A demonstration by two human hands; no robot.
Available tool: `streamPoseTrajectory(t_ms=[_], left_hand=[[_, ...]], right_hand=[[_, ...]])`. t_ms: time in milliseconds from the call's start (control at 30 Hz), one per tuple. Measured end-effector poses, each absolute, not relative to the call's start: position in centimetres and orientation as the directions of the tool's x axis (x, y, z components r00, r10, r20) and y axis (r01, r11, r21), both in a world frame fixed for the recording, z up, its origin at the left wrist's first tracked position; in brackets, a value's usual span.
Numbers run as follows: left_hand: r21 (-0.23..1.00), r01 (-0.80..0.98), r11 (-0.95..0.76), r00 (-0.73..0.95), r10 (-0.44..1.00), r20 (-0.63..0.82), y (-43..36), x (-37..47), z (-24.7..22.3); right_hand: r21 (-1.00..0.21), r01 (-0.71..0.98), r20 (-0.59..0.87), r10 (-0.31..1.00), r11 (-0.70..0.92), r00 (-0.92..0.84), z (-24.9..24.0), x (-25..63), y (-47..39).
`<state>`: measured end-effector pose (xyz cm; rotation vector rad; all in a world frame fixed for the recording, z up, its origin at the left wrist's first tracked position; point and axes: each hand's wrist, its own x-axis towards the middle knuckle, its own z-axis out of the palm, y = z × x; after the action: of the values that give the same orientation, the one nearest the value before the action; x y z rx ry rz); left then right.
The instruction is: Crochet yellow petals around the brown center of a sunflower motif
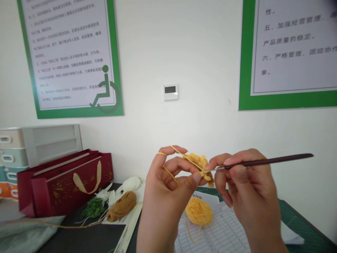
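My left hand (171,179) pinches a small yellow crochet piece (197,161) between thumb and fingers, with yellow yarn looped around its raised fingers. In my right hand (247,186) is a crochet hook (273,161) with a dark handle, held like a pen. Its thin metal end reaches leftward to the edge of the crochet piece, by my left thumb; the very tip is hard to make out. Below and behind the hands, a ball of yellow yarn (199,212) lies on printed sheets, and a loose strand hangs beside it.
Left of my hands are brown yarn (121,206), green yarn (93,207), white yarn (131,184) and a ruler (129,228). A dark red gift bag (71,186) stands before a drawer unit (52,137). Printed sheets (218,232) lie over a green mat (302,218) against the wall.
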<state>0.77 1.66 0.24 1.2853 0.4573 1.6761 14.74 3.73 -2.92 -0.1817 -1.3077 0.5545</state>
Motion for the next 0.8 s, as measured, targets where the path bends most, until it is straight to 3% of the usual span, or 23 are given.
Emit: streamPoseTrajectory(t_ms=[367,533,700,800], left_hand=[[0.749,-0.355,-0.559,-0.046,0.811,0.583,1.6,1.1,0.2],[0.728,-0.458,-0.511,-0.056,0.833,0.55,0.9,1.7,0.3],[0.691,-0.522,-0.5,-0.147,0.851,0.504,0.5,2.7,0.3],[0.674,-0.578,-0.46,-0.162,0.874,0.457,0.8,3.0,0.3]], right_hand=[[-0.214,0.051,0.975,0.21,0.976,0.073,-3.5,15.7,3.2],[-0.136,0.18,0.99,0.129,0.974,0.05,-4.5,15.6,4.0],[-0.133,0.035,0.962,0.121,0.991,0.245,-3.9,13.9,4.3],[-0.185,-0.167,0.918,0.231,0.968,0.323,-3.7,13.1,4.7]])
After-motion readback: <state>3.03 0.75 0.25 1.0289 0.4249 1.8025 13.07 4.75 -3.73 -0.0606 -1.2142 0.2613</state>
